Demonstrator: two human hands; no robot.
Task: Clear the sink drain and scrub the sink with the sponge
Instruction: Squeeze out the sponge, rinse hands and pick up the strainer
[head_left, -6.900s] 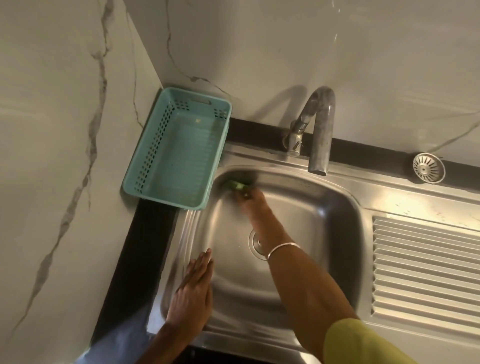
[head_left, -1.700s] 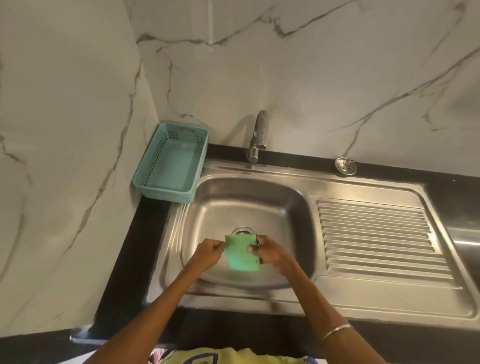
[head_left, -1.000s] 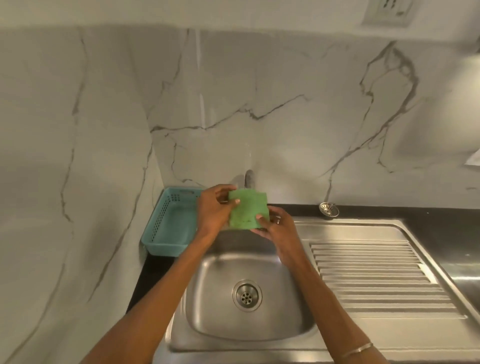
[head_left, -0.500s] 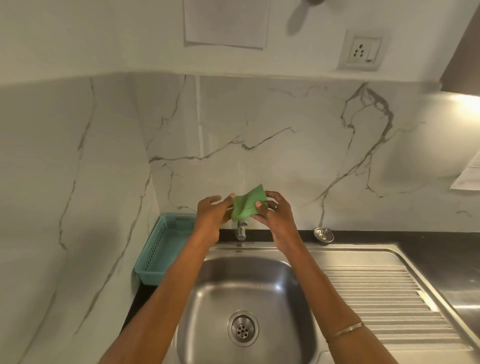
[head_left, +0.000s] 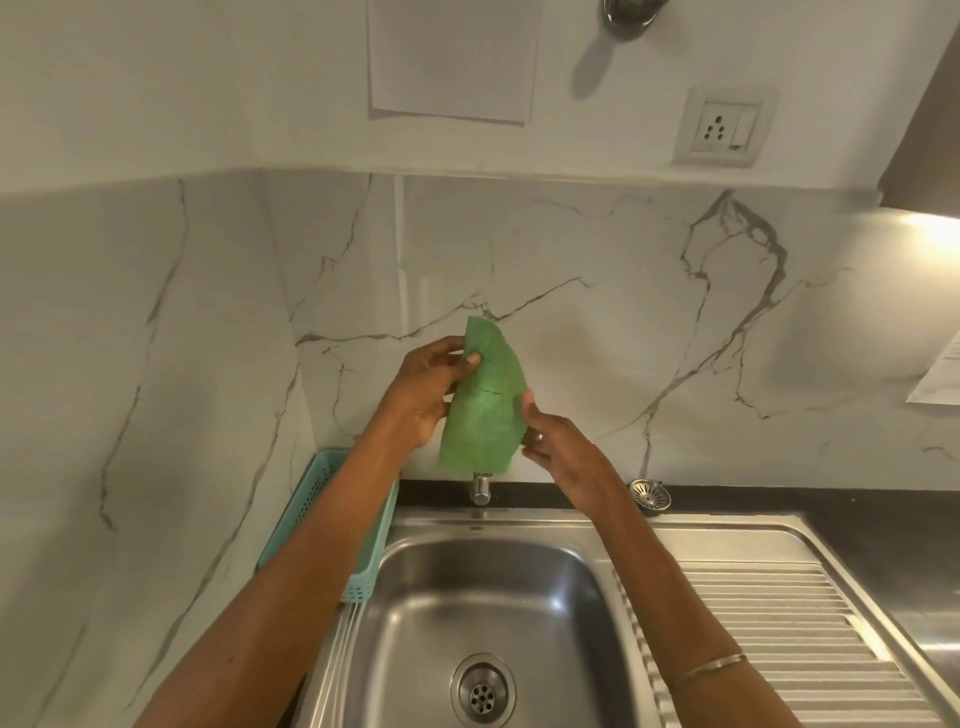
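Both hands have lifted the green sponge (head_left: 483, 402) up out of the sink (head_left: 587, 571) and now hold it high in front of the marble wall. It looks thin and flat, bent like a leaf, with a small tear across its middle. The left hand (head_left: 428, 387) pinches its top edge and the right hand (head_left: 558, 452) pinches its side, so I think scrubbing has stopped.

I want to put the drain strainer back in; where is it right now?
In the head view, the loose strainer sits on the dark counter ledge behind the sink, right of the tap and just beyond the right hand.
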